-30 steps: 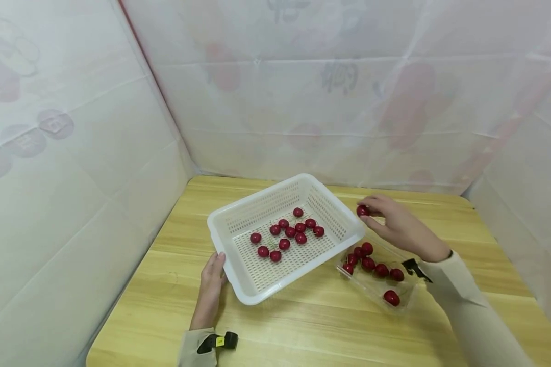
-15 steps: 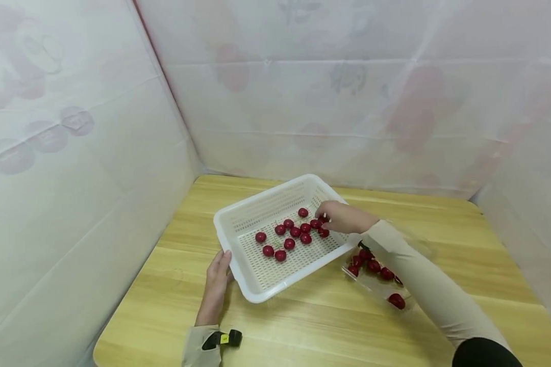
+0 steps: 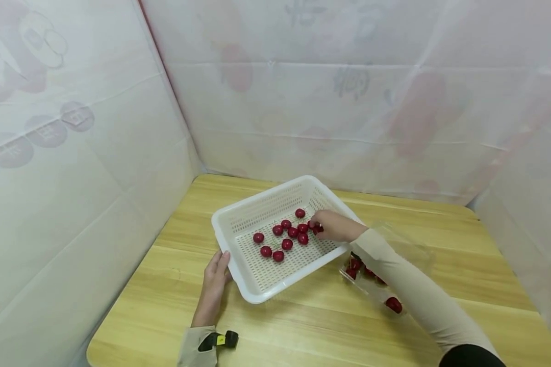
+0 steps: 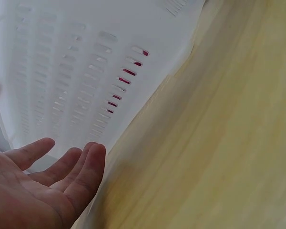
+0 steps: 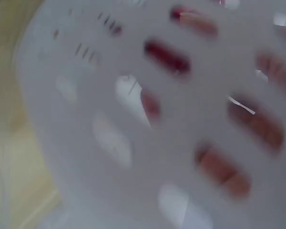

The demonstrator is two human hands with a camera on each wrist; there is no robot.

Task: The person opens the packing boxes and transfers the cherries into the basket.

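A white plastic basket point(image 3: 252, 295) with slotted walls stands slanted on the table and holds several red cherries point(image 3: 278, 256). At its left end my left hand point(image 3: 213, 285) grips the rim, thumb over the top; the left wrist view shows its fingers point(image 4: 88, 176) along the outer wall. My right hand point(image 3: 334, 225) reaches inside over the right side. Its fingertips are at a cherry point(image 3: 319, 230), low among the others. Seen from the right wrist, the basket wall point(image 5: 133, 191) covers most of that hand, and skin and dark red show blurred through the slots.
To the right lies a clear plastic box point(image 3: 372, 290) with several more cherries point(image 3: 393, 305), partly hidden under my right sleeve. Its clear lid lies beyond it. The wooden table point(image 3: 142, 295) is walled by pale printed sheets point(image 3: 303, 112) at the back and both sides.
My right hand has carried a cherry from above the clear box leftward over the rim, down into the basket. The left hand keeps its place on the rim.
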